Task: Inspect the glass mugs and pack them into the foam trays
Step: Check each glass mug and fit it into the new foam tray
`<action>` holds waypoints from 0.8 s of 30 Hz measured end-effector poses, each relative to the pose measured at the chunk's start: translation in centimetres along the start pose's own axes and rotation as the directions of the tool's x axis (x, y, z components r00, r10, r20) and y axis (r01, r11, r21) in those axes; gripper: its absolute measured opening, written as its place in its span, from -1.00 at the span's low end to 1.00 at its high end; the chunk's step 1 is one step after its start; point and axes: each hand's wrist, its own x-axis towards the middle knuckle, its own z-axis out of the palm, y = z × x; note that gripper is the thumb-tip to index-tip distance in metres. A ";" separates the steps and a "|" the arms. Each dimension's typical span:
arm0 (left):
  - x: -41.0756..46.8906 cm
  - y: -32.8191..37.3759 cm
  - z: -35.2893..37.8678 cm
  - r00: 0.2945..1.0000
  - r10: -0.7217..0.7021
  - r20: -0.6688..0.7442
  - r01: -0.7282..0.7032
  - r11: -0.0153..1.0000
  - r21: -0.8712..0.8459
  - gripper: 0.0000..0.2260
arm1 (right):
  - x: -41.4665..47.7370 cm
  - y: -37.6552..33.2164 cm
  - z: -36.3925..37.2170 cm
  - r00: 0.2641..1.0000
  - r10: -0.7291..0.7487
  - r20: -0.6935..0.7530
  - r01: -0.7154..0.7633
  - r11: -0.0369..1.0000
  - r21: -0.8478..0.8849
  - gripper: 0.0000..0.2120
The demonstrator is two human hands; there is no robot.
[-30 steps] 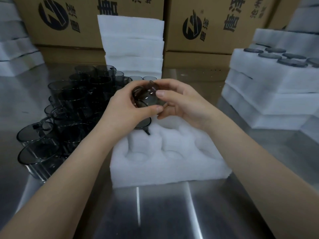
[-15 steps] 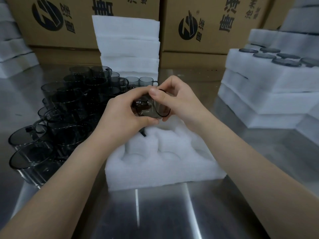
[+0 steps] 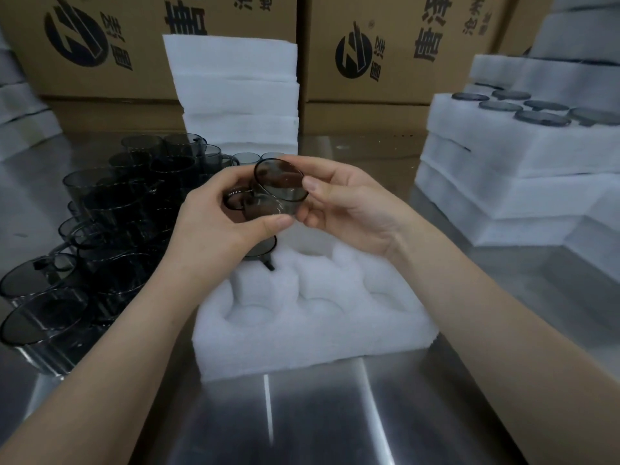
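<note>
The person's left grip (image 3: 218,216) and right grip (image 3: 349,206) meet above the desk (image 3: 335,414), and between them they hold one smoky glass mug (image 3: 278,193). Both grips are closed on it. The left one curls round the mug's body and base with the thumb underneath. The right one pinches the rim side, its thumb lying against the edge of the mouth. The mug is tilted, its open mouth turned up and toward the right grip and its handle toward the left grip's fingers.

Directly below the two grips lies a white foam tray (image 3: 302,350) with round pockets. A second mug (image 3: 261,250) sits in a far pocket, just under the left grip and mostly hidden by it, with its handle poking out toward the person. The near pockets hold nothing.

To the left of the left grip a crowd of loose mugs (image 3: 110,223) stands packed together on the desk. Beyond both grips a pile of foam sheets (image 3: 238,95) rises in front of printed cardboard boxes (image 3: 385,45). Well to the right of the right grip are stacked filled trays (image 3: 503,146), the top one showing dark mug rims.
</note>
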 end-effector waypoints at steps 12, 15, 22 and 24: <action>-0.2 0.3 0.5 0.996 0.048 0.077 -0.061 0.982 0.177 -0.48 | 0.1 0.6 1.6 0.960 -0.135 -0.247 -0.003 0.872 -0.489 -0.68; -0.2 0.2 0.4 0.990 0.067 0.123 -0.091 0.975 0.201 -0.45 | 0.3 0.7 1.9 0.933 -0.203 -0.297 0.025 0.859 -0.511 -0.77; -0.3 0.0 0.4 0.994 0.094 0.058 -0.100 0.989 0.114 -0.45 | 0.5 0.4 1.3 0.938 -0.128 -0.321 0.054 0.972 -0.230 -0.76; -0.5 0.1 0.3 0.994 0.104 0.025 -0.105 0.993 0.047 -0.46 | 0.5 0.2 1.1 0.952 -0.075 -0.295 0.027 0.986 -0.163 -0.74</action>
